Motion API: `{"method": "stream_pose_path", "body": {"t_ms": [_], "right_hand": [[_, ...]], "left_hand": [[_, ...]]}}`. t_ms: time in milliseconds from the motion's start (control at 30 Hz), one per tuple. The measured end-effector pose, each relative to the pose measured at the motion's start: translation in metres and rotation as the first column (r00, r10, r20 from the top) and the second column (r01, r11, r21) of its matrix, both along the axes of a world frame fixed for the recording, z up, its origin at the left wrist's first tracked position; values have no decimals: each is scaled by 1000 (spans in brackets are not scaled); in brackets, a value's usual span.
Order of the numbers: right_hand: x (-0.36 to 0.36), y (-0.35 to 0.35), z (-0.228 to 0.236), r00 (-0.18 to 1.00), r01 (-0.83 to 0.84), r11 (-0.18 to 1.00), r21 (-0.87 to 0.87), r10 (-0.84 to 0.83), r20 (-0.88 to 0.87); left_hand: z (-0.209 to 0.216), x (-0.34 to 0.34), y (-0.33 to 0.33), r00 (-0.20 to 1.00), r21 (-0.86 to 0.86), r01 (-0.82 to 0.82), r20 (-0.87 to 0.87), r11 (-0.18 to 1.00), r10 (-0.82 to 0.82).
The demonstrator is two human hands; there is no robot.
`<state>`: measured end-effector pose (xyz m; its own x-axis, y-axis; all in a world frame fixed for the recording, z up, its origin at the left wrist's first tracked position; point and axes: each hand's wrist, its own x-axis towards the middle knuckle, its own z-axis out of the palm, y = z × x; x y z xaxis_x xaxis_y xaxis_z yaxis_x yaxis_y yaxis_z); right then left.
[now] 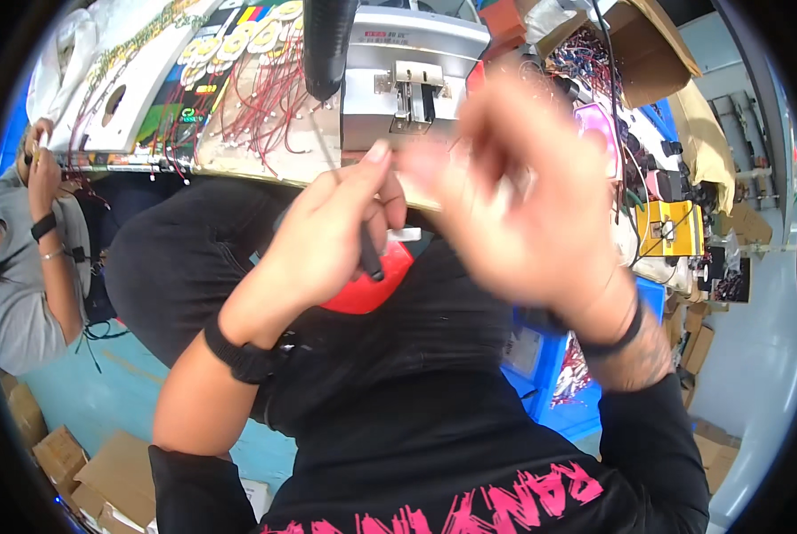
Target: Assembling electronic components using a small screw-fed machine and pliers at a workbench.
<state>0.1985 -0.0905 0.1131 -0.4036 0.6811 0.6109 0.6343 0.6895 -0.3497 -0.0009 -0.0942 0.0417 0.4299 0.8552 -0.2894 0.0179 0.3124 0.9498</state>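
Observation:
My left hand (323,236) is curled in front of my lap around a slim black-handled tool (372,258). The tool's dark end sticks out below the fingers, and its exact kind is hidden by the hand. To the right, my right hand (528,191) is raised and smeared by motion, so its fingers and anything in them cannot be made out. Beyond both hands, a grey metal machine (407,89) with a small metal fixture on its front stands at the bench edge. A red item (372,289) lies on my lap below the left hand.
Red wires (265,111) with white connectors and round white-yellow parts (269,36) cover the bench at left. A black cylindrical arm (327,49) hangs beside the machine. A yellow device (670,229) stands at right, a blue bin (550,369) below. Another person's hand (44,173) works at far left.

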Motion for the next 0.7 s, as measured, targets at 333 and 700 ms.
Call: {"method": "stream_pose_path", "body": {"t_ms": [333,700], "right_hand": [[7,-73,-53,951,187,898,-398,-267,-154],[28,-40,-41,891,295,952,-82,-305,-337]], "left_hand": [[-20,61,34,982,-144,163,121,976,-146],[0,69,27,915,-156,58,402,986,10]]}}
